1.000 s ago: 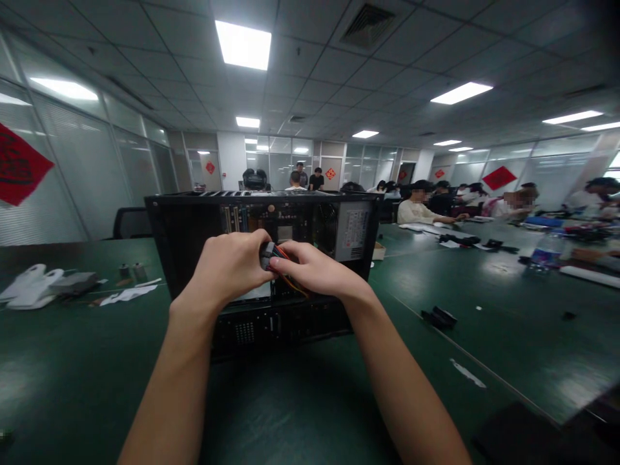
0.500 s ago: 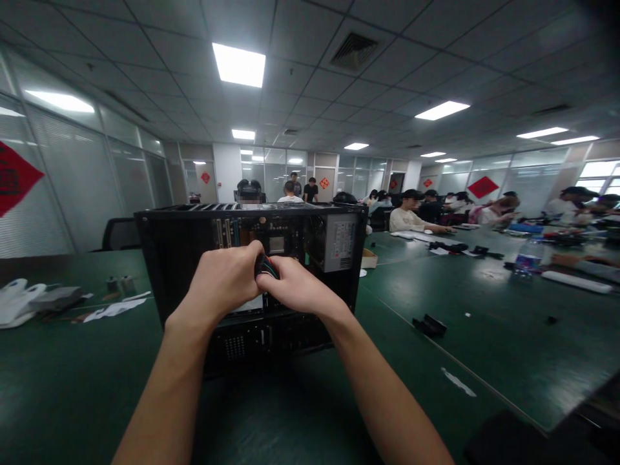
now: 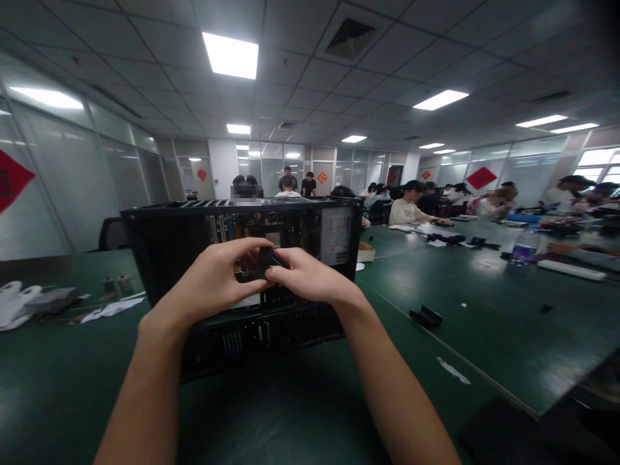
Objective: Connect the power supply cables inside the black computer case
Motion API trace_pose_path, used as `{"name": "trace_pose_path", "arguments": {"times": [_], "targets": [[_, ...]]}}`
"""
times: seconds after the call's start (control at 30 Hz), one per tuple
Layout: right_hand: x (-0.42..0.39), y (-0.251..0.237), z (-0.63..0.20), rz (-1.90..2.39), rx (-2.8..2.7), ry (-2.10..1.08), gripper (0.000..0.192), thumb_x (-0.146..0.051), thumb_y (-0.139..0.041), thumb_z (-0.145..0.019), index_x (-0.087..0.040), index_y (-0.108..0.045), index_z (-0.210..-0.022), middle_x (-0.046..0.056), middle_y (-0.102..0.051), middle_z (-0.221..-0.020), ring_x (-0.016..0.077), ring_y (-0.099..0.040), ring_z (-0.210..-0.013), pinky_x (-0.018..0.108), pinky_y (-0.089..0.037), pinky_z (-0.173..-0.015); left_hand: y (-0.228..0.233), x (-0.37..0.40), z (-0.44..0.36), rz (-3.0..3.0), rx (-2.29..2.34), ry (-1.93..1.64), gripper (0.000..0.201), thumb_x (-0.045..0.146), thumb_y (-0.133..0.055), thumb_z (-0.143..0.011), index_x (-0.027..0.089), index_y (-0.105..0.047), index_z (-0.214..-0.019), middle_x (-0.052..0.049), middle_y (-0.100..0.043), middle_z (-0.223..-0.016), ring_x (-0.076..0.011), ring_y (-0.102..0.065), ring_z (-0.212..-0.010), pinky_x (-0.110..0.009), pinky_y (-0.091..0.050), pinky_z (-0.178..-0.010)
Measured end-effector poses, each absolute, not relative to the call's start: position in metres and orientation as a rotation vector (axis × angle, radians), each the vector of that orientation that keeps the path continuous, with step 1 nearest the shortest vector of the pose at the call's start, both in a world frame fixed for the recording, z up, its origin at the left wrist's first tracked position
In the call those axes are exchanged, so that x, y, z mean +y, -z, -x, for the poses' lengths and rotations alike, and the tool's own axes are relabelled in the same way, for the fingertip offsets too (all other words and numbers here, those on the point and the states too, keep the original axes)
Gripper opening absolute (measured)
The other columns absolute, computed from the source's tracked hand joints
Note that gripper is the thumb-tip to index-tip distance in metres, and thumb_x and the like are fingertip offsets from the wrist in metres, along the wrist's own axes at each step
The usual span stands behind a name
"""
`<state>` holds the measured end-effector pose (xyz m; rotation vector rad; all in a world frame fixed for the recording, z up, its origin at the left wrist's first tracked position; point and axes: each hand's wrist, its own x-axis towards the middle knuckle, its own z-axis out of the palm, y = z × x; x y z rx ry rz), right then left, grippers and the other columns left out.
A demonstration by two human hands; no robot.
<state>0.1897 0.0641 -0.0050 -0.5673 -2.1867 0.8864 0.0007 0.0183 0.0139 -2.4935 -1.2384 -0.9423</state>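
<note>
An open black computer case stands on the green table in front of me, its inside facing me, with boards and a grey power supply visible. My left hand and my right hand meet in front of the case opening. Between their fingertips they pinch a small black cable connector with coloured wires running back into the case. My palms hide most of the wires.
White paper scraps and small parts lie at the left of the table. A black clip-like part and a white strip lie to the right. Several people sit at a far table with a water bottle.
Both hands stayed together on the connector and shifted slightly left and down. My left fingers have spread, showing more of the connector. The view has turned a little to the right.
</note>
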Motion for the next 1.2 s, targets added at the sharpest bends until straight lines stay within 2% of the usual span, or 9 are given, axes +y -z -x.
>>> {"name": "trace_pose_path", "arguments": {"times": [0.13,0.23,0.43,0.63,0.8,1.2], "targets": [[0.063,0.002,-0.194,0.51,-2.254,-0.889,0.013,-0.023,-0.049,-0.082,-0.016,-0.059,-0.088,0.0,-0.059,-0.083,0.0146,-0.051,-0.077,0.025,-0.041,-0.069,-0.016,0.017,0.002,2.517,-1.208,0.981,0.051,0.047,-0.07,-0.077,0.021,-0.063,-0.121,-0.008,-0.07,-0.116,-0.025,-0.066,-0.102,-0.036,-0.054,-0.088],[0.065,0.002,-0.197,0.499,-2.302,-0.896,0.012,-0.024,-0.046,-0.085,-0.017,-0.056,-0.086,-0.001,-0.056,-0.079,0.0132,-0.049,-0.072,0.024,-0.04,-0.065,-0.014,0.02,0.002,2.514,-1.172,0.968,0.05,0.047,-0.072,-0.077,0.021,-0.064,-0.119,-0.008,-0.07,-0.115,-0.0251,-0.065,-0.103,-0.035,-0.053,-0.088],[0.07,0.005,-0.204,0.51,-2.394,-0.89,0.014,-0.026,-0.049,-0.086,-0.016,-0.056,-0.092,-0.003,-0.053,-0.076,0.0121,-0.047,-0.068,0.024,-0.039,-0.063,-0.011,0.024,-0.001,2.49,-1.205,0.906,0.048,0.047,-0.072,-0.075,0.02,-0.067,-0.114,-0.007,-0.072,-0.104,-0.0233,-0.067,-0.092,-0.033,-0.053,-0.079],[0.072,0.006,-0.2,0.528,-2.394,-0.887,0.013,-0.025,-0.049,-0.081,-0.016,-0.058,-0.086,-0.002,-0.055,-0.075,0.013,-0.048,-0.07,0.025,-0.038,-0.063,-0.012,0.021,-0.003,2.428,-1.27,0.823,0.043,0.044,-0.073,-0.071,0.022,-0.068,-0.108,-0.005,-0.072,-0.099,-0.023,-0.067,-0.087,-0.032,-0.052,-0.073],[0.071,0.007,-0.198,0.501,-2.371,-0.926,0.011,-0.025,-0.048,-0.081,-0.017,-0.056,-0.082,-0.003,-0.052,-0.07,0.0122,-0.047,-0.066,0.024,-0.037,-0.059,-0.013,0.02,-0.003,2.407,-1.29,0.759,0.042,0.042,-0.073,-0.071,0.022,-0.066,-0.107,-0.005,-0.072,-0.1,-0.0226,-0.066,-0.087,-0.033,-0.05,-0.073],[0.071,0.007,-0.195,0.575,-2.307,-0.985,0.013,-0.026,-0.052,-0.078,-0.016,-0.058,-0.084,-0.002,-0.057,-0.07,0.0116,-0.05,-0.063,0.022,-0.037,-0.052,-0.015,0.018,-0.004,2.366,-1.297,0.742,0.042,0.042,-0.072,-0.071,0.019,-0.065,-0.105,-0.005,-0.07,-0.098,-0.0207,-0.065,-0.085,-0.03,-0.048,-0.072]]}}
